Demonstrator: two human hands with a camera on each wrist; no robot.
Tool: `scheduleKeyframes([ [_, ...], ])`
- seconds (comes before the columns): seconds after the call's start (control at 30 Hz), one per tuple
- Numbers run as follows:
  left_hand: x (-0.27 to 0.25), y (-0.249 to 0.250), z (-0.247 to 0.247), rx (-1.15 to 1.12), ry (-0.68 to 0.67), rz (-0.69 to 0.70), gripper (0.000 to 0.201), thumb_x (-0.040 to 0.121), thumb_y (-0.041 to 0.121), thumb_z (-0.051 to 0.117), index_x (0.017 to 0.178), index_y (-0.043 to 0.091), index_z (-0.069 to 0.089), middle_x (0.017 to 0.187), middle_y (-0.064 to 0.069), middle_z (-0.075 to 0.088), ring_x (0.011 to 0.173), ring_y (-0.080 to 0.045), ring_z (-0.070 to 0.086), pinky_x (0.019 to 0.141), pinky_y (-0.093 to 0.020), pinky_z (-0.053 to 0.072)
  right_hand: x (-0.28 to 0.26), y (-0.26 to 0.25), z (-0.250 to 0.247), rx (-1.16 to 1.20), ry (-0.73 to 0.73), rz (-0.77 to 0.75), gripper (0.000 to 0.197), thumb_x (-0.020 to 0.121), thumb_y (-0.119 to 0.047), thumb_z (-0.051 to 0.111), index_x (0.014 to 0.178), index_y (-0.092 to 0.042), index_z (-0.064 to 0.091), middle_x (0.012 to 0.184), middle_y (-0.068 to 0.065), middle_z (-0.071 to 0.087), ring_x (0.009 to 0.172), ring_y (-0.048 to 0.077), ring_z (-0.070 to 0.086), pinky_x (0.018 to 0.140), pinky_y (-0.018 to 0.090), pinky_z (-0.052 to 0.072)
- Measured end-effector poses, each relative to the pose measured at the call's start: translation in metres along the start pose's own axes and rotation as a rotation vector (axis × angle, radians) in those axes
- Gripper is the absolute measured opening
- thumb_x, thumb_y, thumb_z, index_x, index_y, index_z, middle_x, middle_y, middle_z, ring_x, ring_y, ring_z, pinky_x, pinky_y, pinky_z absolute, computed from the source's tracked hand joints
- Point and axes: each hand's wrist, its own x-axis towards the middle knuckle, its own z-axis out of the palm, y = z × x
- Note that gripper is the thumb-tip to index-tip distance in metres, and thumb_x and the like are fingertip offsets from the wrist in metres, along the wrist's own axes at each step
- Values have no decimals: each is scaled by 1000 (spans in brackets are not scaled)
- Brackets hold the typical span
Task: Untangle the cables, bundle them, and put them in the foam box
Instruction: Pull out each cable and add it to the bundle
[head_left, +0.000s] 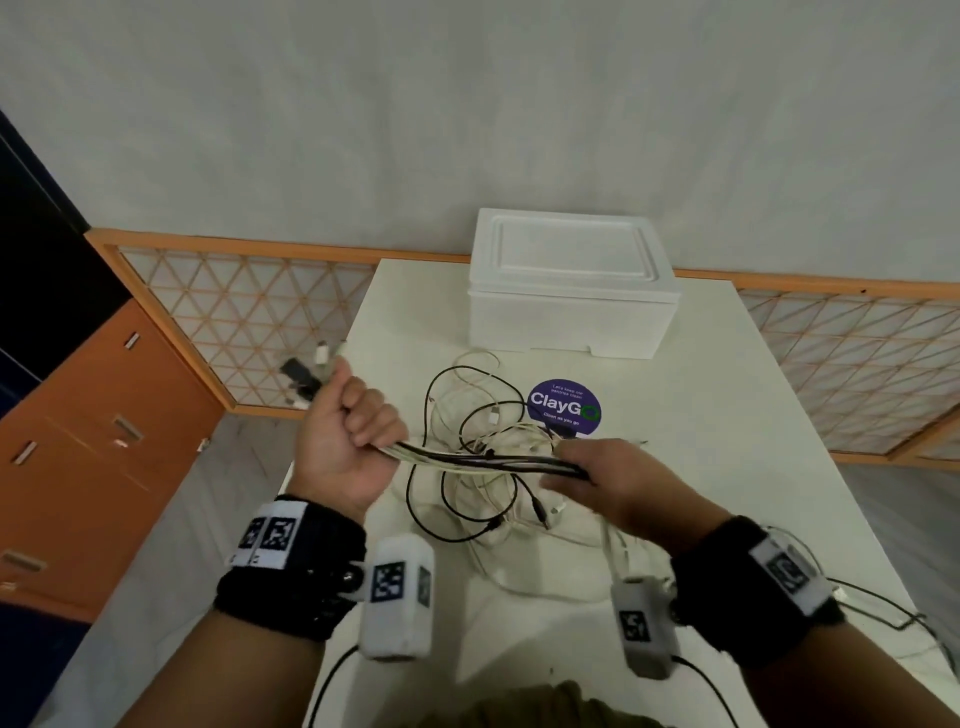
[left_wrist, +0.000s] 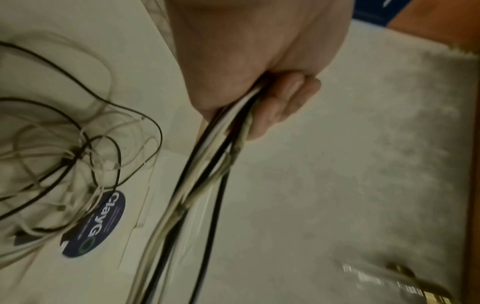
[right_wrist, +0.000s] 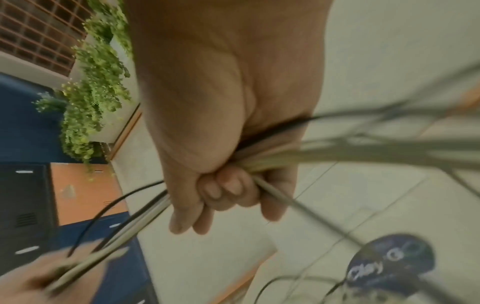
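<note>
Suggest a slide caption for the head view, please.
Both hands, left hand and right hand, grip gathered black and white cables before the closed white foam box.

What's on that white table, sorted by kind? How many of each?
Foam box, lid on: 1
Round purple ClayGo sticker: 1
Tangle of cables, black and white strands mixed, separate cables too knotted to count: 1
Hands gripping a run of those cables: 2, left hand and right hand
Total: 5
</note>
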Motion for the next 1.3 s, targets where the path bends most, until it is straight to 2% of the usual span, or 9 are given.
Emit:
scheduleKeyframes([
  [0.2, -3, 7, -49, 20, 288, 66, 46, 90, 32, 53, 51, 22, 31, 43, 6, 29, 35, -8, 28, 41, -20, 31, -44, 34, -14, -101, 16, 231, 42, 78, -58, 61, 67, -19, 50, 60, -1, 53, 61, 10, 53, 62, 32, 44],
  [0.4, -4, -32, -71, 25, 511, 133, 43, 100, 31, 47, 61, 12, 41, 52, 3, 55, 58, -6, 55, 82, -29, 55, -59, 38, 9, 95, -291, 437, 67, 93, -60, 30, 48, -17, 56, 47, -1, 47, 43, 4, 47, 58, 18, 37],
  [0.5, -7, -54, -72, 205, 540, 165, 39, 100, 35, 45, 70, 10, 51, 77, 0, 69, 51, -4, 59, 60, -19, 57, -64, 43, 42, -139, -507, 374, 45, 97, -33, 42, 59, -10, 54, 51, 0, 41, 63, 20, 53, 76, 29, 49],
  [0.57, -11, -62, -77, 570, 559, 254, 38, 99, 37, 48, 72, 12, 58, 83, 4, 73, 45, -7, 57, 51, -18, 51, -66, 41, 61, -256, -517, 379, 45, 94, -33, 39, 57, -9, 47, 57, 1, 40, 79, 26, 57, 85, 35, 48],
  [0.67, -12, -59, -80, 942, 502, 293, 38, 96, 37, 52, 69, 15, 65, 82, 2, 75, 48, -10, 60, 60, -25, 48, -63, 43, 76, -279, -577, 406, 55, 96, -40, 31, 57, -10, 56, 67, 3, 53, 90, 27, 60, 86, 36, 45],
  [0.8, -12, -65, -65, 735, 380, 127, 39, 96, 30, 54, 69, 3, 59, 80, -17, 74, 63, -20, 68, 70, -33, 55, -50, 53, 67, -435, -463, 383, 45, 96, -49, 33, 100, -14, 62, 102, 4, 61, 108, 23, 57, 87, 34, 43],
  [1.0, -19, -83, -37, 875, 181, 110, 36, 96, 27, 55, 70, 4, 64, 71, -12, 73, 66, -23, 69, 66, -28, 57, 13, -16, 21, -27, -5, 69, 31, 88, -43, 57, 109, -20, 59, 108, -3, 63, 101, 17, 59, 83, 26, 43],
  [1.13, -30, -81, -30, 1034, -6, 135, 26, 85, 33, 60, 68, 14, 65, 58, -3, 65, 58, -16, 61, 58, -27, 48, 43, -61, 12, 394, 20, -10, 96, 67, -52, 77, 144, -32, 24, 142, -4, 40, 123, 11, 47, 101, 32, 42],
  [1.3, -42, -77, -22, 1163, -120, 55, 27, 77, 22, 51, 53, 12, 60, 48, -3, 60, 48, -18, 58, 49, -27, 46, 52, -83, 23, 334, -54, -164, 89, 69, -28, 82, 143, -28, 32, 131, -7, 51, 111, 4, 49, 91, 16, 37],
])
